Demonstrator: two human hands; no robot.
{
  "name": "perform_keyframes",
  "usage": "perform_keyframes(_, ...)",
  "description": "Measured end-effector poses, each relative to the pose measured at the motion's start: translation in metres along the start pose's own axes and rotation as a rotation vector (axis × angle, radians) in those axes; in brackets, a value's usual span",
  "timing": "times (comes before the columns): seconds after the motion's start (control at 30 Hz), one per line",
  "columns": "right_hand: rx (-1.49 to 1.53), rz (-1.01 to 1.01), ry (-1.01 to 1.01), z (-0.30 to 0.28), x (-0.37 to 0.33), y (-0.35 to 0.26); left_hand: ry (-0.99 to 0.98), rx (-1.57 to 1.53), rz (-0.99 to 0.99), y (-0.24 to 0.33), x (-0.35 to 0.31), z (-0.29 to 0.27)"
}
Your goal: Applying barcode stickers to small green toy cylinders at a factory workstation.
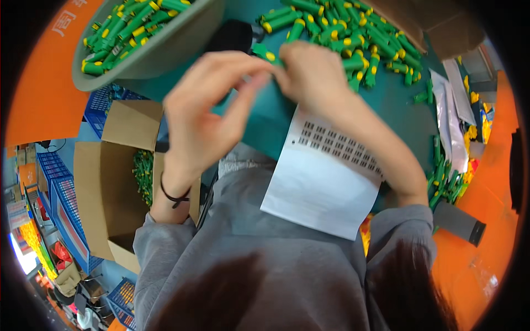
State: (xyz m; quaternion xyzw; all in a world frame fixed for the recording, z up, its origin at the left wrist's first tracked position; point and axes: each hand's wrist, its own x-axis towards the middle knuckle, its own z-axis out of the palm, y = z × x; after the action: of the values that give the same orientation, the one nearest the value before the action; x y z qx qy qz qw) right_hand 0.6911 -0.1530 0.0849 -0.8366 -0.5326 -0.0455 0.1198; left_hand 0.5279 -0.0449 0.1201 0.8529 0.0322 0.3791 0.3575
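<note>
My left hand [212, 110] is raised over the green work surface, thumb and forefinger pinched together. Whatever sits between those fingertips is too small and blurred to make out. My right hand [314, 71] is curled closed just beside it, their fingertips almost meeting. A green tube with a yellow spot [265, 53] pokes out at the right hand's fingers, which seem to grip it; the rest is hidden. Under my right forearm lies a white label sheet [320, 182] with rows of small black-and-white codes. A heap of green and yellow tubes [353, 41] spreads beyond my right hand.
At the far left stands a grey-green tub [190, 38] full of similar tubes. Below it, an open cardboard box [88, 187] holds more green pieces. Blue crates [66, 204] stand farther left. White plastic bags [450, 127] and loose tubes lie at the right, by an orange surface [469, 276].
</note>
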Motion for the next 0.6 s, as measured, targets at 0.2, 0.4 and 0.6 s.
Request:
perform_keyframes(0.2,1.062,0.231,0.104,-0.057,-0.064,0.028,-0.24,-0.063,0.03,0.002,-0.05,0.061)
perform_keyframes(0.4,1.328,0.424,0.126,-0.042,-0.168,0.061,-0.271,0.099,0.099,0.0,-0.044,0.093)
perform_keyframes(0.6,1.331,0.388,0.228,-0.013,-0.204,0.079,-0.301,0.037,0.061,-0.003,-0.044,0.1)
